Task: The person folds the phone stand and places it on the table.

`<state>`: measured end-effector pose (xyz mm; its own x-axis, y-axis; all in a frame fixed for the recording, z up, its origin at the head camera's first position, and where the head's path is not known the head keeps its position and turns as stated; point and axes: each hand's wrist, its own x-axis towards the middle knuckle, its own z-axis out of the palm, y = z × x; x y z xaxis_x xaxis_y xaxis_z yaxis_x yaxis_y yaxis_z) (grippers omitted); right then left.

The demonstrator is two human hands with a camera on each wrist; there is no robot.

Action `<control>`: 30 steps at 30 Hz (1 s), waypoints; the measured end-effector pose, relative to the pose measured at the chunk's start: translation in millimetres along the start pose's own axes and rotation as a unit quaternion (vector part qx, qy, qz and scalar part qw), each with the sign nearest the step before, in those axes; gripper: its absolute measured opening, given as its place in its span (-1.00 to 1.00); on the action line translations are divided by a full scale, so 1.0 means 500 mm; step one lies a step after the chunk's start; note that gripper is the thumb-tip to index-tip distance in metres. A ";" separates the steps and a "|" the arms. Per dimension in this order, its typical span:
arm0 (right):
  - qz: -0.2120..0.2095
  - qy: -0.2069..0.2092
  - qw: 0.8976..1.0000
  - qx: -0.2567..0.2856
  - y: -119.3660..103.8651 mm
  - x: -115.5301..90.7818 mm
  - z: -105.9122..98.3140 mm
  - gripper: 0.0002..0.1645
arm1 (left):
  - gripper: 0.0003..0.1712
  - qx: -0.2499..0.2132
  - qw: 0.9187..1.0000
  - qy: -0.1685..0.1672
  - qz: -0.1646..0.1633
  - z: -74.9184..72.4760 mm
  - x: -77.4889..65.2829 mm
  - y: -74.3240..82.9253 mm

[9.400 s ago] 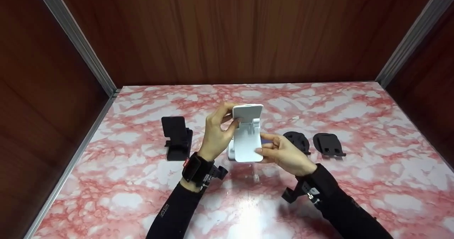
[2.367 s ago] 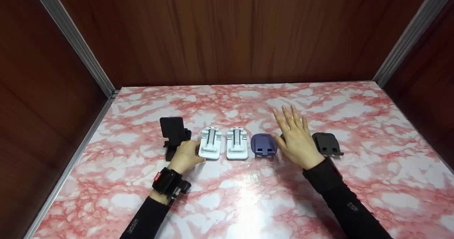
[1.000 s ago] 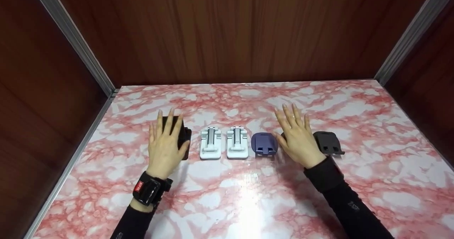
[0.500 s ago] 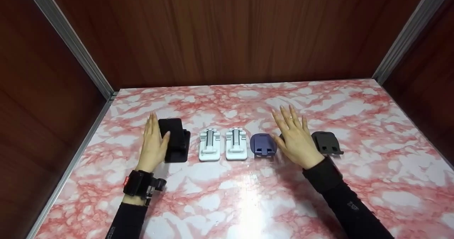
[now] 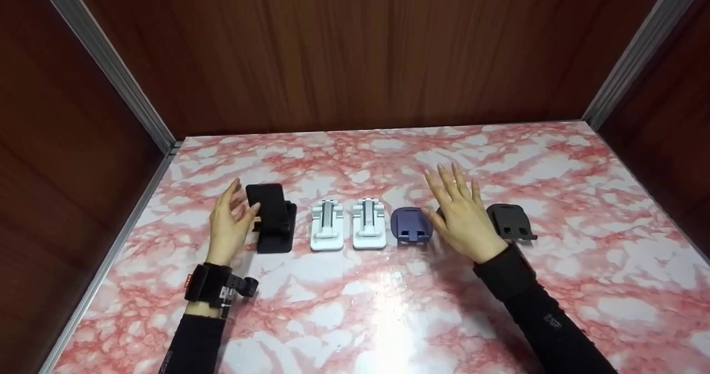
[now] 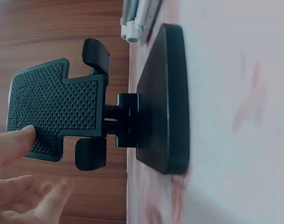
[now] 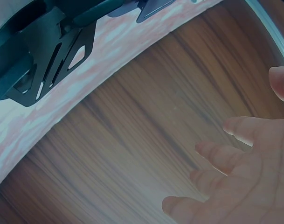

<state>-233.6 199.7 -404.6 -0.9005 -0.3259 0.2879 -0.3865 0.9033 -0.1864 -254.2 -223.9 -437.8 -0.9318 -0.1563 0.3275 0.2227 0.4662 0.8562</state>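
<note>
A black phone stand [image 5: 272, 205] stands unfolded at the left, its panel raised above the base. Beside that panel is my left hand [image 5: 227, 227], its thumb at the panel's left edge and the other fingers loosely bent. In the left wrist view the thumb tip overlaps the stand's textured plate [image 6: 81, 105], while the other fingers are apart from it. Whether the thumb presses cannot be made out. My right hand [image 5: 467, 221] hovers with spread, straight fingers over a dark round stand, which it mostly hides; in the right wrist view the hand [image 7: 244, 172] holds nothing.
Two white folded phone stands [image 5: 327, 232] lie side by side in the middle. A purple round stand [image 5: 410, 218] is left of my right hand, and a black folded stand [image 5: 510, 221] to its right. Wood-grain walls [image 5: 355, 52] enclose the marbled table [image 5: 355, 318].
Earlier both hands held a white stand, since laid down folded. My left hand moved left to the black stand, spread over it, then shifted to its left side and turned. My right hand stays put lately.
</note>
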 end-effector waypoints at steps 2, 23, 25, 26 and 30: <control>-0.002 -0.001 1.000 0.002 0.000 0.001 0.000 -0.20 | -0.32 -0.003 1.000 0.012 -0.009 0.001 0.001 0.001; 0.001 -0.014 1.000 0.003 -0.002 -0.001 0.004 -0.20 | -0.68 -0.069 0.996 -0.022 -0.050 -0.005 0.002 0.025; 0.001 -0.015 1.000 0.004 -0.002 -0.001 0.005 -0.21 | -0.68 -0.063 0.997 -0.016 -0.041 -0.005 0.004 0.021; 0.000 -0.016 1.000 0.005 -0.002 0.000 0.006 -0.21 | -0.69 -0.063 0.997 -0.012 -0.039 -0.006 0.004 0.025; -0.002 -0.017 1.000 0.009 -0.003 0.000 0.009 -0.22 | -0.74 -0.074 0.997 0.005 -0.030 -0.015 -0.007 0.065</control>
<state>-233.7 197.2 -408.4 -0.9051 -0.3394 0.2561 -0.3935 0.8968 -0.2023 -241.8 -214.8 -408.3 -0.9418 -0.1888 0.2782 0.2083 0.3219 0.9236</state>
